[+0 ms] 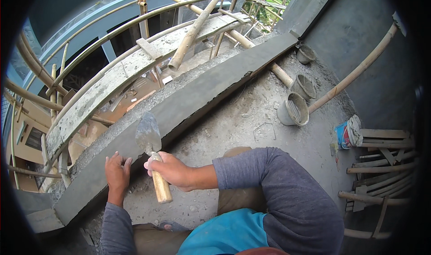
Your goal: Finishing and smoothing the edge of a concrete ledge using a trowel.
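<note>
Your trowel [149, 136] is pointing away from you
Its smeared blade [147, 128] is showing against the grey ledge [202, 91], its wooden handle [161, 186] slanting toward you.

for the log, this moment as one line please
right hand: gripping trowel | left hand: empty, by grey ledge, contact unclear

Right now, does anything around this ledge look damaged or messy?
Yes: the ledge has a ragged edge on the floor side, unlike its smooth top. Bits of rubble also lie scattered across the floor.
</note>
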Demonstrator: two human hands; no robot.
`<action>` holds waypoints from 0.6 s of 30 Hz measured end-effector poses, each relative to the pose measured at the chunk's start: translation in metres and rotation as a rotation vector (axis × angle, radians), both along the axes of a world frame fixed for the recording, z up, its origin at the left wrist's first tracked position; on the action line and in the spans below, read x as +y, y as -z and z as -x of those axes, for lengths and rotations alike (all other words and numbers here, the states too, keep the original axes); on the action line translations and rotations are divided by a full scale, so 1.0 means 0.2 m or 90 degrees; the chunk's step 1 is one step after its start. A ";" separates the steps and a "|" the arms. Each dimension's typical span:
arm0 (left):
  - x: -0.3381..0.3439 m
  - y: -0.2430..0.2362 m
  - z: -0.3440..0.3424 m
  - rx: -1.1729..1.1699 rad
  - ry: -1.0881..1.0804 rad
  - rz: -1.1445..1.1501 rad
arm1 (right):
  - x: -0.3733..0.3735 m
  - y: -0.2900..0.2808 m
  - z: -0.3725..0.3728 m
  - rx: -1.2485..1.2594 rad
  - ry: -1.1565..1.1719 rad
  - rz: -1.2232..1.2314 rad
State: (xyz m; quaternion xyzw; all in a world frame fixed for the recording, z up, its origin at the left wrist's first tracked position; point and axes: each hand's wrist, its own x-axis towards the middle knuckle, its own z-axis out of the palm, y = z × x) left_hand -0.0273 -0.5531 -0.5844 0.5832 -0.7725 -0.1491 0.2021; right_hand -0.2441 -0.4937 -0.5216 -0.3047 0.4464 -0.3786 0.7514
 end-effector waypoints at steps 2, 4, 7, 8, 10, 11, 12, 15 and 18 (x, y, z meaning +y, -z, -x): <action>0.00 0.00 0.00 0.011 0.008 0.001 | 0.00 0.01 0.00 0.004 -0.002 -0.004; 0.00 0.01 0.00 0.023 0.018 0.002 | 0.00 0.01 0.00 0.008 -0.002 -0.008; 0.01 0.00 0.00 0.031 0.028 0.004 | 0.00 0.01 0.00 0.005 -0.008 -0.013; 0.01 0.00 0.00 0.033 0.038 0.002 | 0.00 0.01 0.00 0.003 -0.005 -0.016; 0.01 -0.02 0.02 0.037 0.049 -0.002 | 0.00 0.02 0.00 0.003 -0.001 -0.020; 0.01 -0.02 0.03 0.039 0.053 0.003 | 0.00 0.02 0.00 0.003 -0.001 -0.021; 0.01 -0.03 0.03 0.040 0.056 0.007 | 0.00 0.02 0.00 0.001 -0.002 -0.022; 0.01 -0.04 0.03 0.052 0.060 0.004 | 0.00 0.01 0.00 0.000 -0.004 -0.024; 0.01 0.00 0.00 0.058 0.066 0.026 | 0.00 -0.01 0.00 -0.003 -0.012 -0.031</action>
